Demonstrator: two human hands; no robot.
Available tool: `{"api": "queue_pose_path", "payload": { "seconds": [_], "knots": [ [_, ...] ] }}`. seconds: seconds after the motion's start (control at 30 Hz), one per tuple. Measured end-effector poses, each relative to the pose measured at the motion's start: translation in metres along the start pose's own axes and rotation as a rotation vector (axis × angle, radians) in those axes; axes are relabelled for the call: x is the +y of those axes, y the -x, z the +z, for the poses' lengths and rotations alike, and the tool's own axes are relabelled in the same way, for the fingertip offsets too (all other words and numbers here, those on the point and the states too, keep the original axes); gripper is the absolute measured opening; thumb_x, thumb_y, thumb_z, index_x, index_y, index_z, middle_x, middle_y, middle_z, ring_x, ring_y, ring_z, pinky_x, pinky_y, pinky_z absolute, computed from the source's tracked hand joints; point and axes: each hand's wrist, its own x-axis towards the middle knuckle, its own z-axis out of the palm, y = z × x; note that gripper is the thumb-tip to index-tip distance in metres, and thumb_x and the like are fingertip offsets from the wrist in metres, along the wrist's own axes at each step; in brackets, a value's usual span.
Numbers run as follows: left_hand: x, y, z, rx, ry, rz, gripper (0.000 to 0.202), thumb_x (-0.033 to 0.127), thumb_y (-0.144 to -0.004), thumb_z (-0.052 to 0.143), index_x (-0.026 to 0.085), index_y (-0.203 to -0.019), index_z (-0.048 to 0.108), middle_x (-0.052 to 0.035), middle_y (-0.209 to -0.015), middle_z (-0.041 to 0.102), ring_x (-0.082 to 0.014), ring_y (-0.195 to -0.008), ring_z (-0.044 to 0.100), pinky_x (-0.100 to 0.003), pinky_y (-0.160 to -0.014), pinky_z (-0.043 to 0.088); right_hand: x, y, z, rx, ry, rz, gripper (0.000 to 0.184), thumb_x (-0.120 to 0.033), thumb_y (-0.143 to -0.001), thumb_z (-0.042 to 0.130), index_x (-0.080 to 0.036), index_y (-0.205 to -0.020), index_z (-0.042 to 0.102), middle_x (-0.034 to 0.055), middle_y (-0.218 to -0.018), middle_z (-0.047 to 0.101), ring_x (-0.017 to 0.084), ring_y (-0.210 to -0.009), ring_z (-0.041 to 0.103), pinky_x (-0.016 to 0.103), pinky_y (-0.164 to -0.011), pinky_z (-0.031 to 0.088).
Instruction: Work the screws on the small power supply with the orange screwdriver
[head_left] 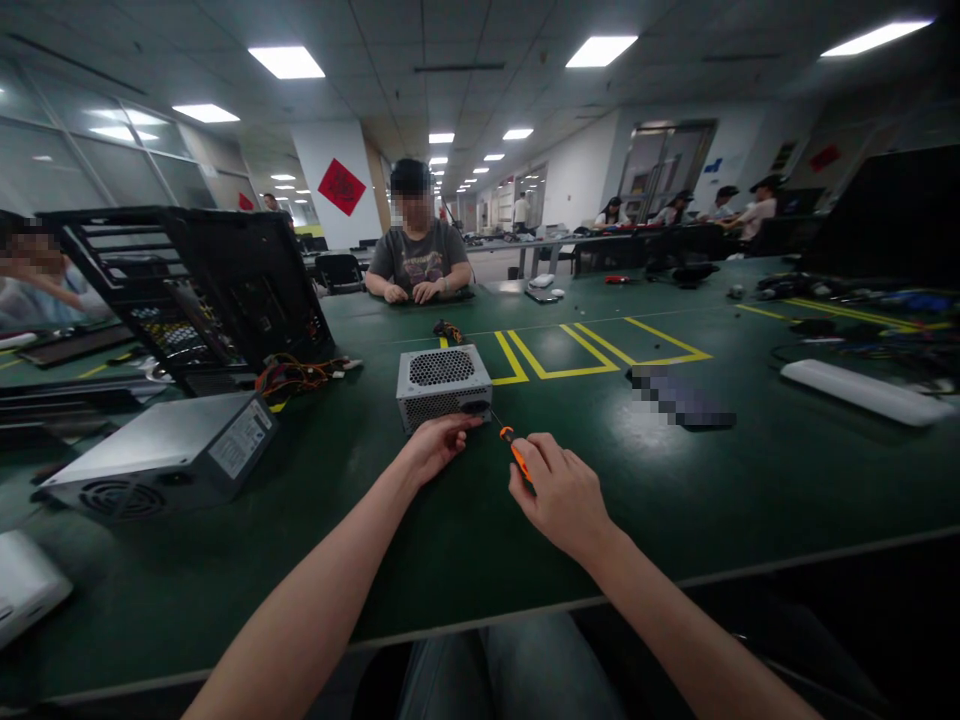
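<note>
The small power supply [442, 385] sat mid-desk [750, 480] — a rigid sheet-metal box, probably dense for its size, its slick perforated faces best gripped across the edges. The left hand [439, 445] braced its near face, fingers loosely spread; the right hand [562, 495] had its fingers wrapped round an orange screwdriver [514, 450] — tip at the box's near corner.

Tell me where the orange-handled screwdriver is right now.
Head view, just right of centre: the screwdriver sits in the right hand, its tip pointing at the small grey power supply that the left hand touches.
</note>
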Motion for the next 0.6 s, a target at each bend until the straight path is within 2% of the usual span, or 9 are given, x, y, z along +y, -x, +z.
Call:
{"api": "queue_pose_path", "payload": {
  "seconds": [0.1,0.27,0.37,0.47,0.6],
  "knots": [
    [0.0007,0.0011,0.0011,0.001,0.0,0.0,0.014,0.007,-0.074,0.055,0.005,-0.085,0.064,-0.0145,-0.094,0.065,-0.0024,-0.052,0.047,-0.013,-0.047,0.042,-0.0005,0.0008,0.0021,0.01,-0.021,-0.007,0.022,-0.024,-0.087,0.039,-0.013,-0.101,0.052,0.0062,-0.086,0.059,0.014,-0.073,0.053,0.026,-0.065,0.037],
    [0.0026,0.0028,0.0033,0.013,0.004,-0.006,0.014,0.005,-0.075,0.054,0.006,-0.084,0.064,-0.014,-0.093,0.065,-0.0023,-0.051,0.047,-0.013,-0.047,0.042,-0.0013,0.0014,0.0047,0.021,-0.002,0.074,0.026,-0.034,-0.088,0.041,-0.015,-0.1,0.053,0.0017,-0.074,0.059,0.011,-0.06,0.052,0.025,-0.058,0.035],
    [0.0028,0.0032,0.0037,0.011,0.0,-0.005,0.013,0.006,-0.075,0.055,0.006,-0.084,0.065,-0.0142,-0.092,0.065,-0.0022,-0.051,0.046,-0.013,-0.047,0.042,-0.0047,0.0011,0.0025,0.005,-0.04,0.091,0.025,-0.034,-0.087,0.041,-0.015,-0.099,0.053,0.0045,-0.083,0.059,0.013,-0.069,0.054,0.026,-0.062,0.037],
    [0.003,0.0041,0.0046,0.013,-0.002,-0.004,0.013,0.006,-0.075,0.055,0.006,-0.084,0.065,-0.0144,-0.092,0.065,-0.0022,-0.051,0.047,-0.013,-0.047,0.042,-0.0078,0.0005,0.0013,-0.002,-0.061,0.046,0.023,-0.028,-0.086,0.04,-0.013,-0.1,0.051,0.0081,-0.094,0.056,0.015,-0.079,0.053,0.026,-0.067,0.038],
    [0.0026,0.0038,0.0044,0.015,-0.005,-0.004,0.014,0.006,-0.075,0.054,0.006,-0.084,0.065,-0.0144,-0.094,0.065,-0.002,-0.051,0.047,-0.013,-0.047,0.041,-0.0064,0.0005,0.003,0.039,0.006,0.053,0.021,-0.026,-0.087,0.04,-0.015,-0.1,0.053,0.0033,-0.081,0.056,0.012,-0.065,0.049,0.025,-0.061,0.035]
  ]
}}
